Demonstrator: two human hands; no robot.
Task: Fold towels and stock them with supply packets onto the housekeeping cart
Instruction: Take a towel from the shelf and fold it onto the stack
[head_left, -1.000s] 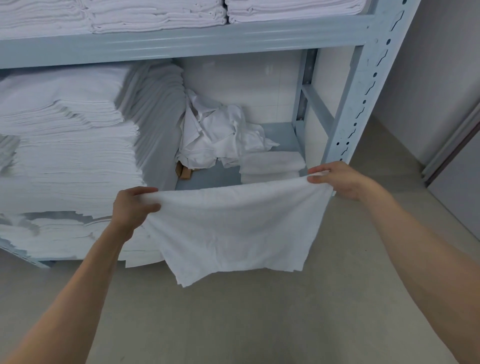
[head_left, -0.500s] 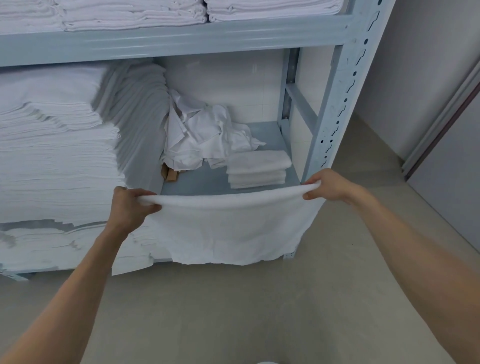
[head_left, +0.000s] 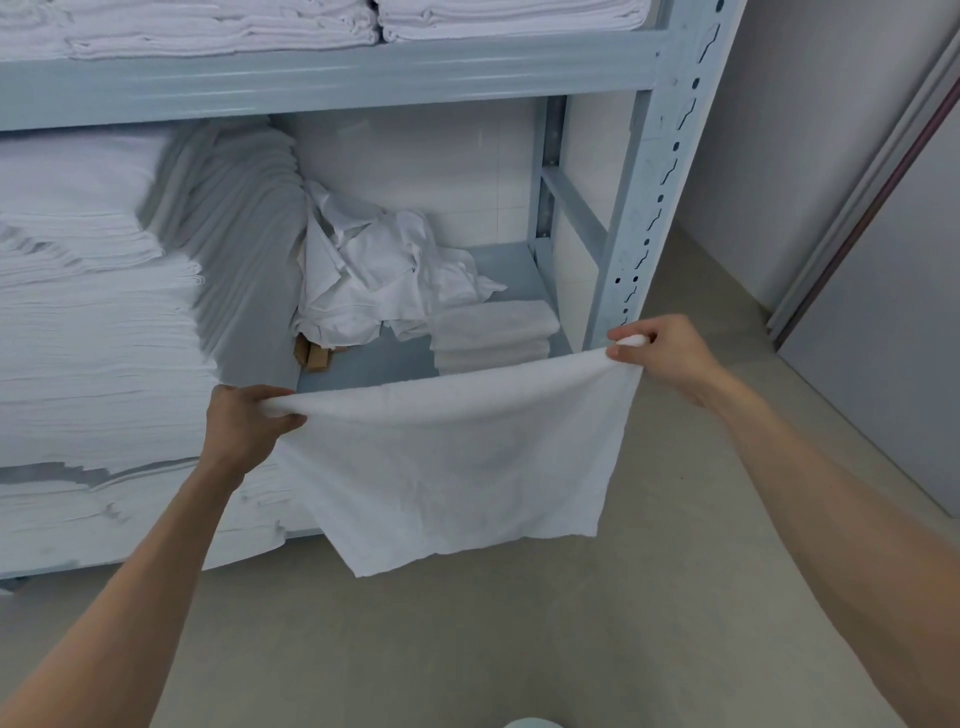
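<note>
Pinching the white towel (head_left: 457, 467) at its top corners, our left hand (head_left: 244, 421) and right hand (head_left: 665, 353) stretch it between them.

left hand (head_left: 244, 421) grips towel (head_left: 457, 467) | right hand (head_left: 665, 353) pinches corner

towel (head_left: 457, 467): hangs in front of the shelf frame (head_left: 652, 208), hiding the frame's lower front rail and the near edge of its shelf board.
left hand (head_left: 244, 421): fingertips tucked under the towel's top edge, out of sight.
right hand (head_left: 662, 353): the towel corner bunches inside the pinch; its shape cannot be told.
brown object (head_left: 311, 356): half buried under crumpled cloth (head_left: 384, 280) inside the frame; what it is cannot be told.
stacked linens (head_left: 93, 338): cut off by the left edge.
pale rounded object (head_left: 530, 723): cut off at the bottom edge, unidentifiable.
</note>
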